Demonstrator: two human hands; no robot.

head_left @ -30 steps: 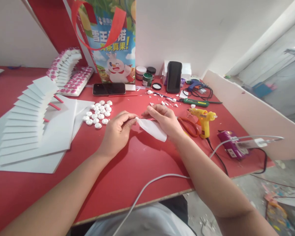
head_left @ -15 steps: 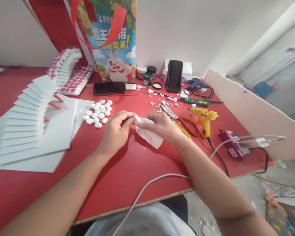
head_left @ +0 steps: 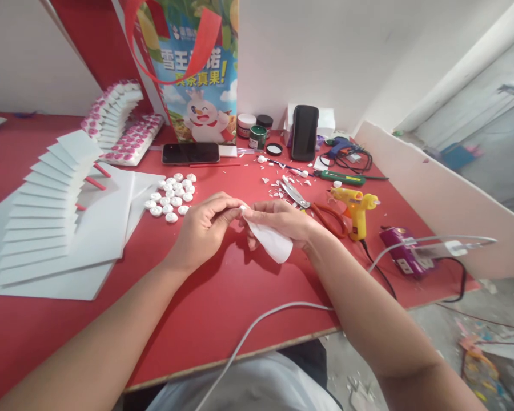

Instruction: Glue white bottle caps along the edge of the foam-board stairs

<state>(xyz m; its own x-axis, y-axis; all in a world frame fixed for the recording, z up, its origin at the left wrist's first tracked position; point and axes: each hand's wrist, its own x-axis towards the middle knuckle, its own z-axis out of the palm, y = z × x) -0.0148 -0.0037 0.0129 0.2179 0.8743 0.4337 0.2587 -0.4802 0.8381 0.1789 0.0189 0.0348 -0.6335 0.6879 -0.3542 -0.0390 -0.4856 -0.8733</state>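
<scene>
Handwork over a red table (head_left: 235,319), viewed from the worker's side. The left hand (head_left: 212,225) pinches the bunched end of a white strip (head_left: 273,244) between thumb and forefinger; the right hand (head_left: 288,220) is closed on the same strip, thumb on top and fingertips showing beneath. Half a second ago the strip spread broader and those fingertips were hidden; now it lies narrower, its free end drooping by the right palm (quite soft stuff, by the look of it). The change suggests that the step in hand is gathering the strip, with a good length still loose. Left of the hands lie small white rosettes (head_left: 170,198); beyond the right hand rest orange-handled shears (head_left: 305,203).
</scene>
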